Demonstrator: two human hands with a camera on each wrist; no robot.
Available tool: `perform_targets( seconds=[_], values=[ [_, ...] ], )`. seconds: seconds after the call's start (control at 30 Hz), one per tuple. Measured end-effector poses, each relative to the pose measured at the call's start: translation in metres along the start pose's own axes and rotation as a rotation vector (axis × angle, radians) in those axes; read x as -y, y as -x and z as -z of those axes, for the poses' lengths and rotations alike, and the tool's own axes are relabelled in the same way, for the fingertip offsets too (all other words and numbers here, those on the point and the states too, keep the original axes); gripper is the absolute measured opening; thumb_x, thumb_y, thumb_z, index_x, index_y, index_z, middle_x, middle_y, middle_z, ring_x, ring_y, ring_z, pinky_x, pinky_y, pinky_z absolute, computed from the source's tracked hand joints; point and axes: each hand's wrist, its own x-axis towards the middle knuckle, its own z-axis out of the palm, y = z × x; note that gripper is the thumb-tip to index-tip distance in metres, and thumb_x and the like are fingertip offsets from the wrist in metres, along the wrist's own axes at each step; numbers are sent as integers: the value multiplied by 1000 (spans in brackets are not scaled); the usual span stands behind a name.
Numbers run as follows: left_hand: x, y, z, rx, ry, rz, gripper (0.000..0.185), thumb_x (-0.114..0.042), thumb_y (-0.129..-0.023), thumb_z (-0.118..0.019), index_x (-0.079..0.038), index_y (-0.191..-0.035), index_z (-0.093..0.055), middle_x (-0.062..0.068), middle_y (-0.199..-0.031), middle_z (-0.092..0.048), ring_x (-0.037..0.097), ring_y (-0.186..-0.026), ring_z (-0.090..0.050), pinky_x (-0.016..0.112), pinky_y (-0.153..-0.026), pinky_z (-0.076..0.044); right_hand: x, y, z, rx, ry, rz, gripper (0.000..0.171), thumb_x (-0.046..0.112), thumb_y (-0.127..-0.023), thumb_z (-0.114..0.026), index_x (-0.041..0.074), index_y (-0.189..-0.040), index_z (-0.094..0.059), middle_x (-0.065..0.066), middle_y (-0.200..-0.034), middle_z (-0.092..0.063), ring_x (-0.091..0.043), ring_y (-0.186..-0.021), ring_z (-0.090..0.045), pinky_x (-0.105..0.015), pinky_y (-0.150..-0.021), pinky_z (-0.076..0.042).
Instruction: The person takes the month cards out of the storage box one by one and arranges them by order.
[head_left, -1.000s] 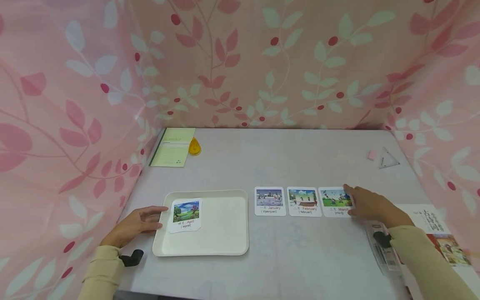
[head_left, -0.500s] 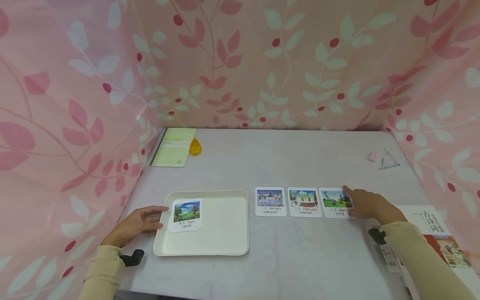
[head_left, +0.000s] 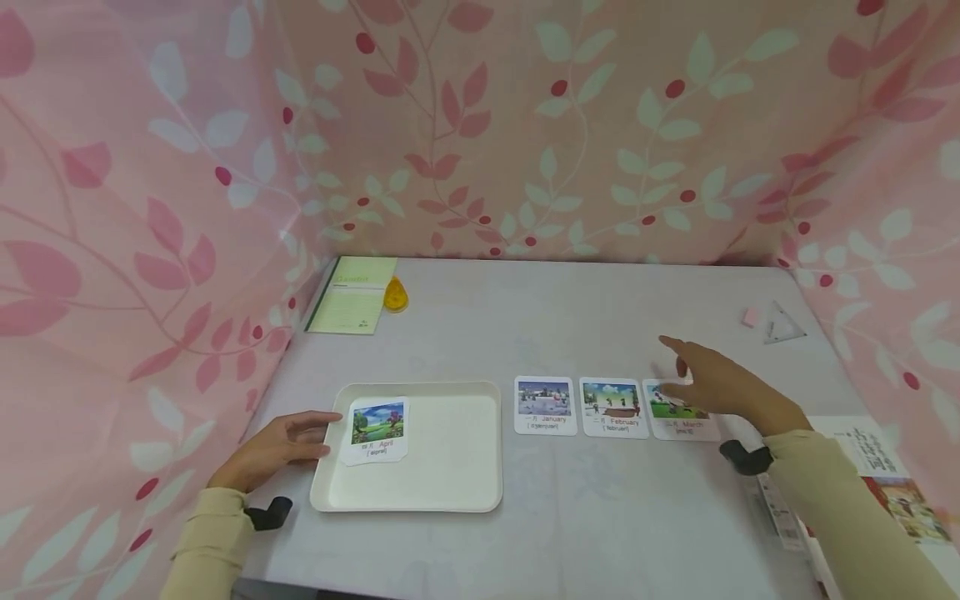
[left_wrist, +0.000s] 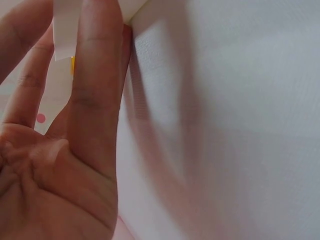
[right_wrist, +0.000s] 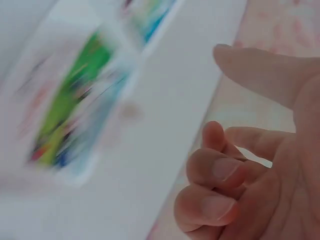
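My left hand (head_left: 281,446) rests at the left rim of a white tray (head_left: 450,492), its fingers relaxed against the edge. In the left wrist view, the pale rim (left_wrist: 65,30) shows between the fingers. An April picture card (head_left: 377,429) lies in the tray, on top of at least one other card. To the right of the tray, the January (head_left: 545,406), February (head_left: 613,408) and March (head_left: 682,421) cards form a row. Above the March card hovers my right hand (head_left: 723,385), holding nothing. Some of its fingers (right_wrist: 220,167) are loosely curled in the right wrist view.
A green notebook (head_left: 351,296) and a yellow drop-shaped item (head_left: 395,294) lie at the back left. At the back right are a pink eraser (head_left: 750,317) and a clear set square (head_left: 783,325). A printed book (head_left: 903,500) and a clear case (head_left: 780,512) lie partly under the right arm.
My right hand has lifted off the March card's right edge and shifted slightly left and up. The left hand and the tray keep their places.
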Motion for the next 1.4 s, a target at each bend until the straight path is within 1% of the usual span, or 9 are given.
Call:
perform_targets(
  seconds=[0.2, 0.4, 0.53, 0.63, 0.7, 0.83, 0.93, 1.17, 1.4],
  values=[
    [-3, 2, -2, 13, 3, -16, 65, -11, -90, -79, 3, -147, -51, 30, -140, -57, 33, -114, -66, 38, -86, -58, 84, -44, -5, 0, -105, 205, 74, 26, -95, -76, 5, -156, -40, -13, -110, -63, -19, -78, -55, -37, -72, -51],
    [1, 1, -1, 15, 17, -15, 65, -9, -90, -79, 3, -147, -51, 30, -140, -56, 31, -117, -65, 37, -86, -58, 202, -90, -70, 235, -311, 407, 70, 29, -94, -79, 19, -154, -46, -2, -104, -64, -11, -81, -57, -28, -71, -51],
    [3, 0, -4, 16, 14, -22, 66, -11, -90, -79, 3, -148, -50, 31, -142, -55, 33, -119, -64, 37, -86, -58, 264, -108, -130, 335, -425, 379, 83, 36, -87, -84, 27, -158, -41, 6, -96, -62, -8, -82, -56, -23, -71, -47],
    [4, 0, -5, 30, 18, -35, 67, -11, -91, -78, 4, -149, -48, 33, -144, -52, 34, -120, -63, 38, -87, -58, 294, -118, -166, 293, -476, 294, 89, 35, -85, -87, 23, -160, -40, 5, -87, -61, -8, -75, -54, -23, -70, -46],
    [4, 0, -5, 42, 23, -46, 67, -10, -92, -77, 4, -149, -47, 33, -145, -51, 35, -122, -62, 38, -88, -58, 306, -121, -180, 223, -471, 220, 90, 34, -83, -88, 20, -158, -42, 3, -84, -63, -9, -77, -55, -23, -77, -49],
    [3, 1, -3, 37, 10, -64, 66, -10, -92, -77, 5, -149, -48, 33, -144, -52, 34, -122, -62, 38, -88, -58, 319, -125, -188, 118, -385, 123, 92, 36, -80, -91, 18, -157, -44, -3, -123, -70, -17, -114, -62, -31, -103, -46],
    [2, 1, -2, 16, 5, -51, 65, -10, -91, -79, 3, -148, -51, 31, -143, -54, 32, -121, -63, 37, -87, -58, 323, -127, -188, 88, -330, 100, 97, 36, -77, -92, 18, -158, -42, -6, -147, -58, -26, -132, -55, -39, -106, -46],
    [4, 0, -2, 33, 19, -47, 67, -10, -90, -79, 4, -148, -49, 32, -143, -53, 32, -121, -63, 39, -88, -58, 319, -130, -192, 75, -268, 117, 99, 27, -75, -95, 12, -158, -41, -10, -147, -58, -31, -130, -57, -44, -104, -48],
    [2, 1, -1, 48, 36, -43, 67, -10, -92, -77, 4, -150, -46, 31, -143, -54, 31, -119, -63, 40, -88, -58, 318, -132, -193, 79, -264, 122, 102, 26, -73, -96, 6, -155, -39, -13, -136, -64, -29, -120, -64, -39, -99, -52]
  ],
)
